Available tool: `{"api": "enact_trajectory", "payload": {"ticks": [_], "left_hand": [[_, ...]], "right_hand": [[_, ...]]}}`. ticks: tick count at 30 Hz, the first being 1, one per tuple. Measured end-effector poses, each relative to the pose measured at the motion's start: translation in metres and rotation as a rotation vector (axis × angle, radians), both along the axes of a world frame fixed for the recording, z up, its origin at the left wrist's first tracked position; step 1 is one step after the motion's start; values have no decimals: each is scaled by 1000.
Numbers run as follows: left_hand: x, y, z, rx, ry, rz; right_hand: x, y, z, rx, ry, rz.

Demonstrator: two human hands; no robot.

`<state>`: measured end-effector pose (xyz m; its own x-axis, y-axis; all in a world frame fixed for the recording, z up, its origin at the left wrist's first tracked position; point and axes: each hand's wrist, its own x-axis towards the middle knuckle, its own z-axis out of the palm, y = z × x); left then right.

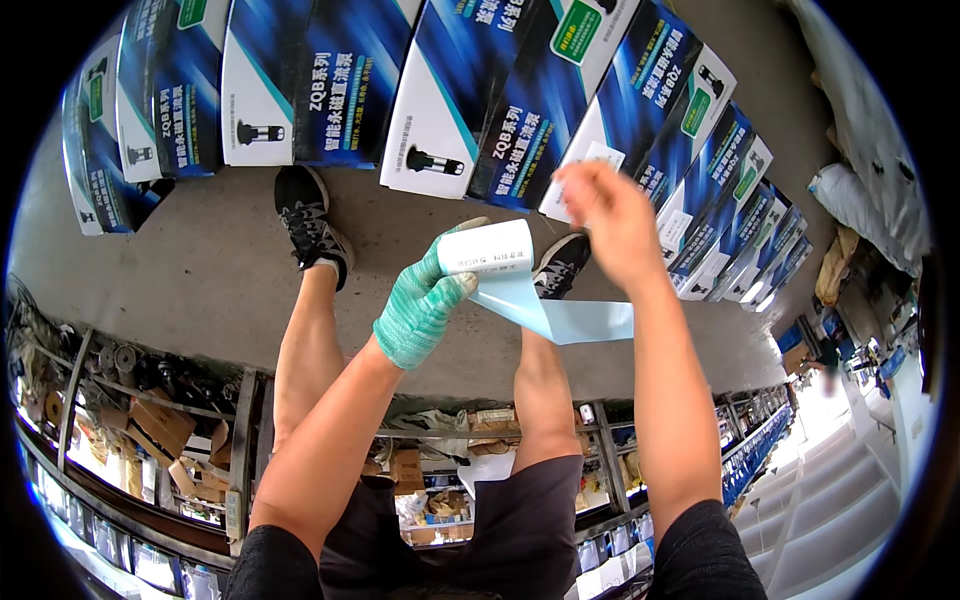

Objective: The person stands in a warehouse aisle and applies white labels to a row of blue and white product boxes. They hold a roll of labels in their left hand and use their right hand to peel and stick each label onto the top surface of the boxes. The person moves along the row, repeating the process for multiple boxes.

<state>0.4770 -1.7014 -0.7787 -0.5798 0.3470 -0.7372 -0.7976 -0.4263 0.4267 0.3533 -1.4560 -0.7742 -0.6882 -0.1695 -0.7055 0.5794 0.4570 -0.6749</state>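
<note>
Boxes (500,110) across the top, blue/white/blk, standing side by side in a curved row; contents can't be seen. Small white sticker (604,157) on one, R hand right by it. Racks (245,450) along the lower side, loaded w/ brown cartons (165,425), bags & misc. bits, too cluttered to sort. L hand (418,305), green glove, is up mid-pic, thumb in front, gripping the label roll (488,247) over the floor btwn boxes & legs. Pale-blue strip (590,322) trails off the roll, sagging R to the R forearm. R hand (610,215), bare, is raised nr the boxes, fingers bent & a bit blurred; can't tell if it's pinching anything. Floor (200,270) is plain grey, 2 dark shoes (308,225) planted on it, L one well apart from the R. Far R: white sacks (870,200), then bright lit space beyond.
</note>
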Motion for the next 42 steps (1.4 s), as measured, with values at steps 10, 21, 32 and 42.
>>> {"api": "enact_trajectory", "payload": {"ticks": [10,21,32,42], "left_hand": [[9,-29,0,116,-127,53],[-45,-87,68,228,-523,235],[-14,-123,30,-247,-658,356],[39,-178,20,-377,-460,186]], "right_hand": [[26,-68,68,-44,86,79],[48,-131,130,41,492,161],[43,-187,124,-211,245,-492],[19,-202,-65,-315,-112,-1481]]}}
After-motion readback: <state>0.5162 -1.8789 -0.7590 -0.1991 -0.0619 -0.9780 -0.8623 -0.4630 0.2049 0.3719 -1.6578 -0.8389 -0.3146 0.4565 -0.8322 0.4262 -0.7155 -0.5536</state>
